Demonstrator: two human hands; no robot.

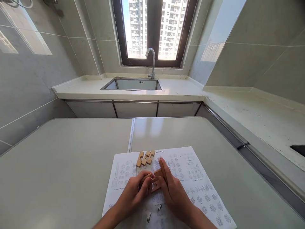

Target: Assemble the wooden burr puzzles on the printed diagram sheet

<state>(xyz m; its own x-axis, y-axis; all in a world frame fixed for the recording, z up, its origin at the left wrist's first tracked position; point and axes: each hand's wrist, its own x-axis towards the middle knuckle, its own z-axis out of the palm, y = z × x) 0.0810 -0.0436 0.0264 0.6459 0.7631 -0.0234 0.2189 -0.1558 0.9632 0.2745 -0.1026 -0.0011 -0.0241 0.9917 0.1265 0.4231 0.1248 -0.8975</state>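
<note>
Both my hands meet over a printed instruction sheet (190, 171) lying on the white table (66, 165). My left hand (134, 194) has its fingers curled round a small wooden puzzle piece (156, 178). My right hand (170, 187) presses against the same piece from the right, fingers held together and stretched forward. Just beyond the hands, several notched wooden puzzle blocks (145, 158) lie side by side on the sheet's far edge.
Past the table a counter carries a steel sink (133, 84) with a chrome tap (151, 62) under a dark-framed window (154, 31). A second counter (262, 117) runs along the right, close to the table's edge. Tiled walls stand left and right.
</note>
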